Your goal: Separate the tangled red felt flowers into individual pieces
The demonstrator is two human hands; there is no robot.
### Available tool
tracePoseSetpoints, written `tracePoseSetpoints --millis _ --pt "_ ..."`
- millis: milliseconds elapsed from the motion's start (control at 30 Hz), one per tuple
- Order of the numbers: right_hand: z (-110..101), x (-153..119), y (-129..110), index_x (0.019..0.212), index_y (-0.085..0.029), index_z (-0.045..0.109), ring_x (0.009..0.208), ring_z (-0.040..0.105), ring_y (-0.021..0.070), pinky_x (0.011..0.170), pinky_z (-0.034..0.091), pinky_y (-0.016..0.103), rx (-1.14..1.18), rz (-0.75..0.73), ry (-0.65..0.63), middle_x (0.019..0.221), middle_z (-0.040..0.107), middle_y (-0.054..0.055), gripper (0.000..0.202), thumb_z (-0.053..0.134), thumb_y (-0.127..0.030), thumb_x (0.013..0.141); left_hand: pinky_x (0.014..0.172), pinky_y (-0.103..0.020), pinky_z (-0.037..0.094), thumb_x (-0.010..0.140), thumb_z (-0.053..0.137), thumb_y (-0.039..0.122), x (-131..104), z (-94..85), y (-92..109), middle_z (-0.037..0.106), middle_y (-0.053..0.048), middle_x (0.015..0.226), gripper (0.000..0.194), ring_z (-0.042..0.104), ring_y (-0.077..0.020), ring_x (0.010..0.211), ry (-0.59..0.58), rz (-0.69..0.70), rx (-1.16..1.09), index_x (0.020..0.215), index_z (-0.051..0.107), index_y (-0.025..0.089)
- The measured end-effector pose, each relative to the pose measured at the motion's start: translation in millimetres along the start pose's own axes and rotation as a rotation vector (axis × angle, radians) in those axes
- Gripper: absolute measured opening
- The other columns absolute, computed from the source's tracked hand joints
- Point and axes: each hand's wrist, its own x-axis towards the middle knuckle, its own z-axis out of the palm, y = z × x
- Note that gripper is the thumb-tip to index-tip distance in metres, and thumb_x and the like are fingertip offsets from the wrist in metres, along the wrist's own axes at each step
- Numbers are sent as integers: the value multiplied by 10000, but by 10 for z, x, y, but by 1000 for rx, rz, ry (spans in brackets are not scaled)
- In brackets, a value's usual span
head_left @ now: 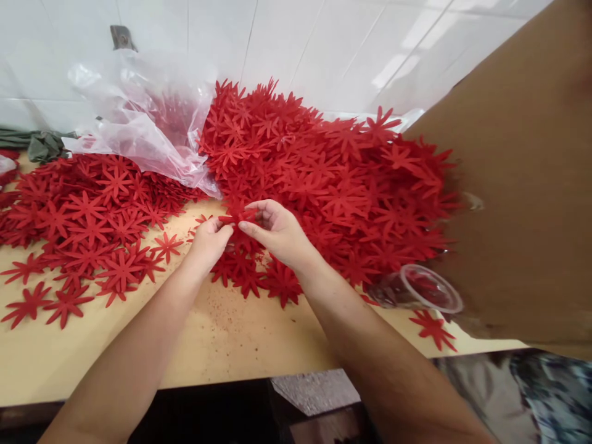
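Note:
Between my two hands is a red flower-shaped cutout with long narrow petals. My left hand pinches its left side between thumb and fingers. On the other side, my right hand has its thumb and curled fingers at the cutout's edge. Behind and to the right rises a large heap of similar red flower cutouts. A second, flatter pile of red flower cutouts spreads to the left. Several more cutouts lie on the table just below my hands.
A crumpled clear plastic bag lies at the back, against the white tiled wall. A clear plastic cup rests on its side at the right, by a large cardboard sheet. Crumbs dot the wooden table.

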Motion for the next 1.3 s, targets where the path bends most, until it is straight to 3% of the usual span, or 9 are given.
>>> tracePoseSetpoints --millis 133,367,667,767,967,1033,1167,1300 --pt "-13 -4 67 833 -196 517 719 584 124 702 471 303 57 20 -21 781 617 7 350 718 -344 588 590 -200 464 727 586 170 7 -8 -23 614 21 632 37 543 -67 556 -6 73 7 752 587 143" --pt "40 -16 42 845 -181 539 569 480 86 574 399 259 -62 -38 50 648 539 -30 208 610 -318 705 597 -198 453 703 604 172 71 -44 -91 585 37 587 36 518 -59 543 46 158 4 693 585 143" --pt "-195 131 54 784 -215 482 478 434 102 487 340 265 -43 -43 305 587 516 -25 182 600 -327 701 589 -194 435 696 615 173 143 -139 -73 625 34 642 41 521 -52 538 160 127 -69 725 607 144" --pt "-202 118 73 750 -220 485 467 432 107 473 331 263 -51 -10 308 544 494 -36 156 600 -307 689 661 -210 463 685 630 189 131 -128 -90 658 18 684 82 558 -66 592 90 154 -81 754 624 145" --pt "-119 77 48 687 -208 503 579 490 117 586 422 289 -168 -107 352 642 539 -1 145 591 -320 716 727 -270 487 636 683 232 71 -44 -107 691 -7 772 216 605 -101 655 -103 126 -165 826 626 146" --pt "-115 79 59 743 -215 500 550 470 109 543 416 277 -114 -81 323 644 528 -11 160 581 -351 722 679 -250 481 631 676 184 65 -41 -100 669 13 712 174 586 -86 606 -85 111 -126 786 605 148" --pt "-109 57 85 887 -228 490 505 466 100 485 409 266 51 47 138 676 530 -30 286 622 -361 671 542 -198 426 632 641 99 68 -50 -92 591 60 564 146 523 -58 492 -16 83 -49 727 550 162" --pt "-103 34 88 844 -215 513 546 472 104 522 399 265 9 17 172 686 546 -19 283 642 -379 653 663 -226 467 632 641 94 63 -40 -86 646 30 685 138 578 -71 607 -82 116 -126 746 586 148"
